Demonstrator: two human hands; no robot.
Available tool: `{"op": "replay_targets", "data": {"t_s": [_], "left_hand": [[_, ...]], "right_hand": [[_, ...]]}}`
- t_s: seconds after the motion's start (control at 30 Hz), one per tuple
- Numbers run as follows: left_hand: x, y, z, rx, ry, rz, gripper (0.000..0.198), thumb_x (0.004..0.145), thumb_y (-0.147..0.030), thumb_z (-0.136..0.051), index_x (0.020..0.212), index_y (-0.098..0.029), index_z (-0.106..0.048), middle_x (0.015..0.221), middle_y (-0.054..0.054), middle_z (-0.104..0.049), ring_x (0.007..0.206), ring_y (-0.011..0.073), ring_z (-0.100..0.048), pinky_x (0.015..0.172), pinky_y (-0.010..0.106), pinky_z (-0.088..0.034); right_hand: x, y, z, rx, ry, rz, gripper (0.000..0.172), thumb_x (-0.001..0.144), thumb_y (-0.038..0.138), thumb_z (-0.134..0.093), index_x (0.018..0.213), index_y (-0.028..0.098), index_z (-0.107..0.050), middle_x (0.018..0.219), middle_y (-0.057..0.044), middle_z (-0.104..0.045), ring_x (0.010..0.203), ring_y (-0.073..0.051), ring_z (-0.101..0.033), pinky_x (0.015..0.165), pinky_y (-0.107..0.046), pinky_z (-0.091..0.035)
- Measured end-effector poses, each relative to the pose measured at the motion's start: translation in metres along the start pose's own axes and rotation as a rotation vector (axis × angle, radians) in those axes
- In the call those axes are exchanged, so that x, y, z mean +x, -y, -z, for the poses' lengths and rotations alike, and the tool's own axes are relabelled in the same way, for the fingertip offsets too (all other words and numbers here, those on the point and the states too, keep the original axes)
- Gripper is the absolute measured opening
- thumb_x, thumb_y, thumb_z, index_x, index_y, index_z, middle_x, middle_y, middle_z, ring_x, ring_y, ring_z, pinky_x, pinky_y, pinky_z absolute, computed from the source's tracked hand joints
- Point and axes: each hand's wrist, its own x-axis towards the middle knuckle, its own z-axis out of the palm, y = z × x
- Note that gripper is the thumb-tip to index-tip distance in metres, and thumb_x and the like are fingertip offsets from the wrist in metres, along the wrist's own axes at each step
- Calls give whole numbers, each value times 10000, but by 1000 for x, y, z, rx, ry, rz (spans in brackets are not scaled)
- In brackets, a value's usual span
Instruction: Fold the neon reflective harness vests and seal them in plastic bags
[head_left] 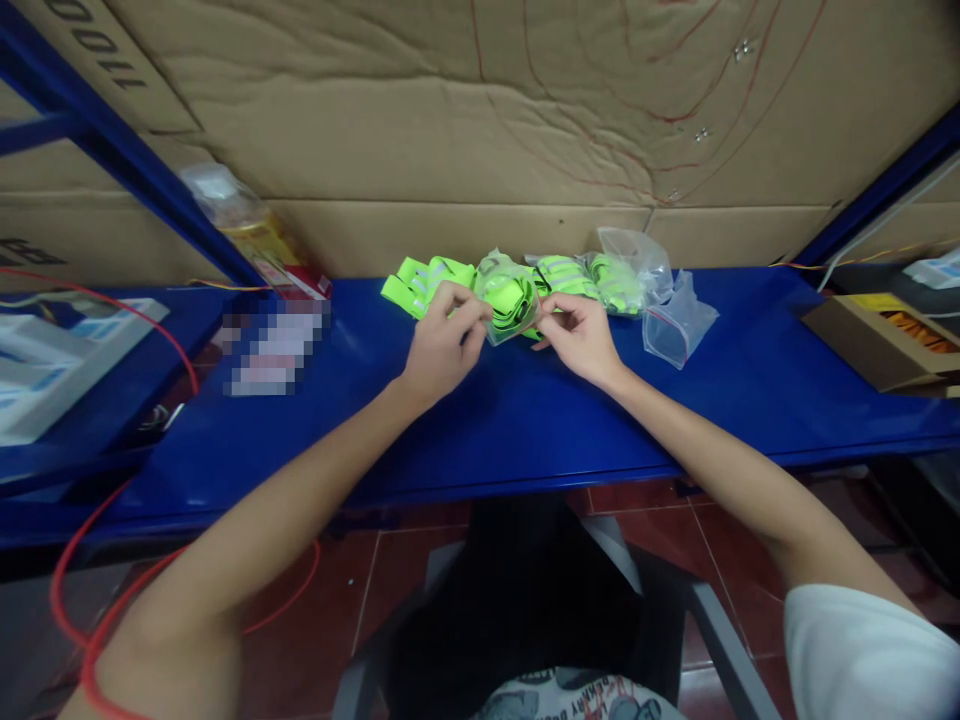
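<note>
Between my two hands is a clear plastic zip bag [504,335] with a rolled neon-yellow reflective strap [510,298] inside. My left hand [448,340] pinches the bag's left edge with thumb and fingers. On the opposite edge, my right hand [576,333] is closed in a pinch too. A loose neon-yellow reflective strap [416,284] lies just left of the bag. Behind my right hand are more bagged straps [619,280] in the same colour. Two clear plastic bags, one standing [637,258] and one lying [679,325], are to the right.
A blue table [555,430] runs below a cardboard wall [420,120]. At the back left stands a plastic bottle [251,220] beside a small red box [307,281]. An open cardboard box [885,340] sits at the right. Red hose [71,600] curls past the left side.
</note>
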Motion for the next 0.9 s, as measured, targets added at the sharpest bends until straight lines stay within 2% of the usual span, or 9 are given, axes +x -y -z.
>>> {"op": "replay_targets", "data": {"t_s": [0.07,0.13,0.23,0.33,0.5,0.6,0.67,0.73,0.9], "left_hand": [[-1,-5,0,48,45,-12,223,1058,-294,-583,1174,-233,-763,1409,139,-651,1299,270,-691,1058,431,-640],[-1,-9,0,57,61,71,345,1086,-399,-587,1361,-236,-717,1595,160,-576,1465,322,-614,1151,486,-604],[-1,-11,-3,43,56,176,547,1055,-546,-662,1487,-212,-627,1576,175,-642,1508,340,-598,1252,522,-531],[1,-3,-6,-35,-30,264,618,957,-592,-797,1423,-207,-667,1475,160,-726,1430,335,-671,1258,514,-528],[11,18,1,-346,-283,486,600,790,-571,-944,1227,-204,-761,1321,111,-788,1259,318,-763,1033,445,-688],[19,17,10,-601,-369,532,526,791,-570,-944,1165,-237,-785,1201,65,-817,1223,296,-779,1041,457,-697],[23,9,13,-768,-319,577,493,796,-594,-935,1130,-256,-805,1074,37,-836,1142,286,-809,1007,475,-713],[23,1,13,-795,-267,583,455,784,-617,-937,1021,-245,-828,918,20,-828,1008,271,-830,936,455,-732],[16,-9,8,-543,-90,490,429,634,-524,-1047,805,-196,-830,811,30,-812,798,227,-792,738,346,-713]], "right_hand": [[-1,2,1,-24,22,51,200,867,392,-737,783,220,-679,1102,-71,-759,856,-210,-761,655,-370,-691],[-2,4,3,-95,82,113,195,912,407,-753,853,222,-750,1380,-104,-719,1120,-280,-773,710,-389,-705],[-4,6,4,-165,218,161,227,985,465,-733,992,247,-798,1577,-112,-624,1443,-358,-638,733,-385,-704],[-4,3,1,-136,246,148,299,1006,543,-712,1016,248,-757,1587,-129,-605,1540,-377,-545,701,-366,-706],[4,-10,4,-33,52,34,480,959,750,-685,1093,290,-660,1333,-89,-690,1038,-243,-757,524,-282,-634],[13,-12,10,-19,-18,2,620,952,809,-657,1355,340,-615,1382,-91,-676,988,-229,-768,459,-255,-573],[17,-11,16,32,29,-54,729,949,852,-620,1468,340,-594,1354,-101,-706,962,-243,-790,435,-261,-562],[21,-8,23,75,62,-80,748,937,866,-628,1426,301,-667,1183,-90,-771,843,-234,-793,420,-274,-563],[23,6,35,31,-179,117,569,815,762,-856,1089,264,-834,888,-20,-788,599,-153,-678,483,-327,-643]]}}
